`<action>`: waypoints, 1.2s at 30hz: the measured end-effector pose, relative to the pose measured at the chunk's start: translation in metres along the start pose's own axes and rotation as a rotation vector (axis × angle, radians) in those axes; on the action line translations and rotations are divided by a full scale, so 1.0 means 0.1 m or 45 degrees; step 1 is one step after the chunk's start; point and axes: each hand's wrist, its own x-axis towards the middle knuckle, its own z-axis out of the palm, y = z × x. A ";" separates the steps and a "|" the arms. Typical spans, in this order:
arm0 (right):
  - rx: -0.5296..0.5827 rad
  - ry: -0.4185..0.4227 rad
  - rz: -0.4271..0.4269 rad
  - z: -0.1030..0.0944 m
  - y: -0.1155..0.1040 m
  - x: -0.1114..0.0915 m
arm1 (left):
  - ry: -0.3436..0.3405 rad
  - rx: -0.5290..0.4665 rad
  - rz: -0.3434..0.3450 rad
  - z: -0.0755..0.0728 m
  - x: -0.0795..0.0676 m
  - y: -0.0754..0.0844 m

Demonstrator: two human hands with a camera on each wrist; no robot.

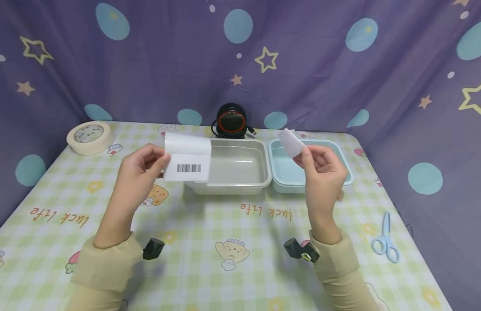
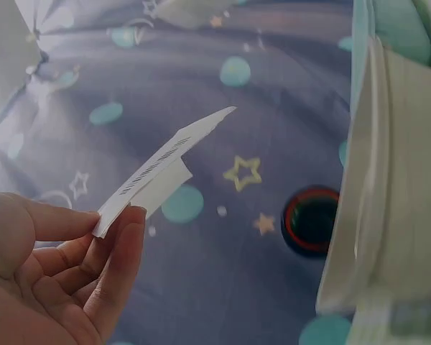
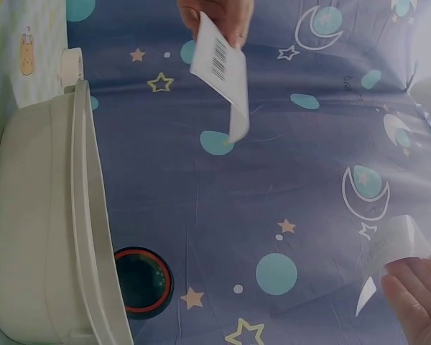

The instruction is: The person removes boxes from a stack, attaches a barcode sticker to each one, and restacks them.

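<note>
My left hand (image 1: pixel 141 169) pinches a white barcode label (image 1: pixel 187 162) at its left edge, between thumb and fingers. The label's top part is folded over, and its printed barcode faces me in the head view. A second piece of white paper (image 1: pixel 291 144), curled, is pinched by my right hand (image 1: pixel 323 170); faint print shows on it in the right wrist view. Behind the label stands a grey-beige bin (image 1: pixel 240 190), partly covered by it. The right hand is above the front of a light blue bin (image 1: pixel 289 188). Both papers are held up, apart from each other.
A black round device (image 1: pixel 231 122) with a red ring and a USB cable stands behind the bins. At the back left lies a tape roll (image 1: pixel 90 137). Blue scissors (image 1: pixel 386 239) rest on the right side of the checked tablecloth (image 1: pixel 209 285). A purple curtain hangs behind.
</note>
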 end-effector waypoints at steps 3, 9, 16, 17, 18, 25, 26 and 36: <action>-0.012 -0.002 -0.011 0.00 0.00 0.00 | 0.023 0.035 -0.049 -0.11 -0.01 -0.12; -0.019 -0.029 -0.036 0.01 0.02 -0.01 | 0.058 0.147 -0.167 -0.34 -0.05 -0.41; -0.079 -0.041 -0.060 0.02 0.06 -0.02 | -0.025 0.235 -0.328 -0.55 -0.08 -0.82; -0.083 -0.042 -0.059 0.02 0.07 -0.02 | -0.055 0.241 -0.356 -0.57 -0.08 -0.89; -0.087 -0.041 -0.059 0.02 0.07 -0.02 | -0.087 0.253 -0.380 -0.58 -0.08 -0.95; -0.087 -0.061 -0.049 0.02 0.11 -0.02 | -0.280 0.320 -0.476 -0.60 -0.10 -1.29; -0.088 -0.065 -0.048 0.02 0.11 -0.02 | -0.300 0.321 -0.487 -0.60 -0.11 -1.32; -0.151 -0.081 -0.055 0.03 0.13 -0.02 | -0.466 0.416 -0.610 -0.57 -0.13 -1.50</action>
